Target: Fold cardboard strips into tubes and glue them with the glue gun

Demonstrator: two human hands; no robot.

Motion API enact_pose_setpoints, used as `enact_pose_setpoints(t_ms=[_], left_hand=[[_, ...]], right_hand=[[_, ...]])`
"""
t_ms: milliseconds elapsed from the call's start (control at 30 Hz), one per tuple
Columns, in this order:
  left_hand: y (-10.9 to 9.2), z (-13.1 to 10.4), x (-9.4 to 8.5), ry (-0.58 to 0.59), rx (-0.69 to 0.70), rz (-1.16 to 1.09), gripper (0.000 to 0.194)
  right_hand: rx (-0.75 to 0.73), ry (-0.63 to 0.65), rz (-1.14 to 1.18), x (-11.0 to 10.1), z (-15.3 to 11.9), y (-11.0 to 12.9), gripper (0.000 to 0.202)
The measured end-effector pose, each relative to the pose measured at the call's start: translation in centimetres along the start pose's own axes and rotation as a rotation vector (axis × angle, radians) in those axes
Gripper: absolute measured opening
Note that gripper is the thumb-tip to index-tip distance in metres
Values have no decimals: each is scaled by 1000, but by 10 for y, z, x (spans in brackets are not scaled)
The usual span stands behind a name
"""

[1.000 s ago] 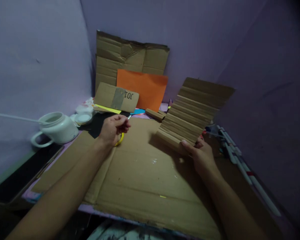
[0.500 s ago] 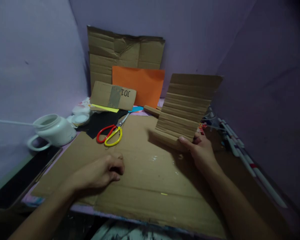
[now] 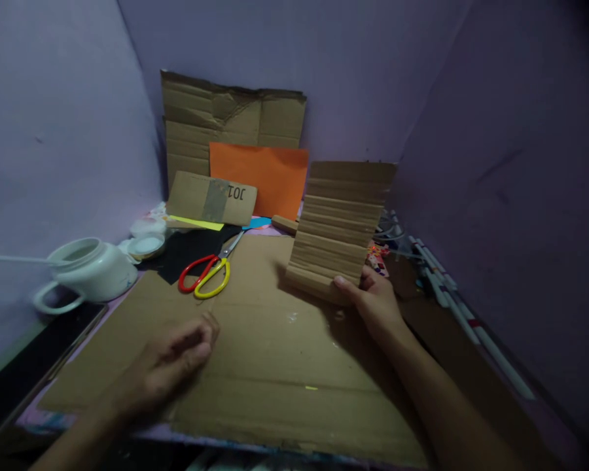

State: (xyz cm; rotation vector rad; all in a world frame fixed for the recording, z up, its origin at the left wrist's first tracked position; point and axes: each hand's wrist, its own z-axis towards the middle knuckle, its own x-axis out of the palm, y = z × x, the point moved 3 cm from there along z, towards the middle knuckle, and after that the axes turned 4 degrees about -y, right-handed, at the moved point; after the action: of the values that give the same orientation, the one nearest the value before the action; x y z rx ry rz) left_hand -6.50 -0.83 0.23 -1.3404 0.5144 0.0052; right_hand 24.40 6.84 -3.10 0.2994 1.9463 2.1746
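My right hand (image 3: pixel 375 297) is closed on the lower right edge of a creased cardboard piece (image 3: pixel 341 219), with the thumb on its front. The piece stands tilted up, its bottom strip folded, above a large flat cardboard sheet (image 3: pixel 255 353). My left hand (image 3: pixel 181 360), slightly blurred, is over the left part of that sheet. Its fingers are curled in loosely, and nothing shows in them. Scissors (image 3: pixel 213 271) with one red and one yellow handle lie beyond my left hand, partly on black paper (image 3: pixel 174 258).
A white pot (image 3: pixel 93 271) with a thin stick stands at the left. Behind lean an orange sheet (image 3: pixel 260 180), a taped cardboard strip (image 3: pixel 213 199) and a large cardboard panel (image 3: pixel 191 108) against the wall. White rods (image 3: pixel 491 353) lie along the right.
My left hand has moved left and nearer to me, turning thumb side up. The view has shifted slightly, and my right hand still holds the creased cardboard, which is now more upright.
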Motion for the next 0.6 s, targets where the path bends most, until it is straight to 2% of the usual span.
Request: enact_pose_setpoints(t_ms=[67, 133, 167, 200, 267, 333, 400, 467, 533, 600], left_hand=[[-8, 14, -5, -103, -29, -234, 19], [-15, 35, -3, -148, -80, -430, 20], [-16, 47, 2, -134, -163, -581, 22], [-16, 58, 9, -121, -265, -715, 24], [-15, 80, 28, -78, -349, -776, 20], [-11, 95, 52, -27, -418, -836, 18], [-4, 102, 75, 34, -481, -897, 19], [1, 102, 94, 81, -521, -951, 21], [5, 99, 104, 104, -541, -997, 23], [7, 97, 106, 111, -555, -1030, 26]], right_hand=[[10, 36, 9, 3, -2, 0, 40], [31, 99, 13, 9, -5, 0, 34], [40, 133, 14, 13, -6, 0, 33], [45, 162, 14, 17, -6, 0, 33], [30, 176, 6, 22, -6, 1, 37], [-7, 115, -26, 22, -4, 2, 43], [-50, 20, -73, 18, -5, 5, 46], [-81, -21, -105, 15, -12, 10, 37], [-87, 35, -100, 17, -22, 16, 23], [-82, 144, -64, 25, -33, 20, 20]])
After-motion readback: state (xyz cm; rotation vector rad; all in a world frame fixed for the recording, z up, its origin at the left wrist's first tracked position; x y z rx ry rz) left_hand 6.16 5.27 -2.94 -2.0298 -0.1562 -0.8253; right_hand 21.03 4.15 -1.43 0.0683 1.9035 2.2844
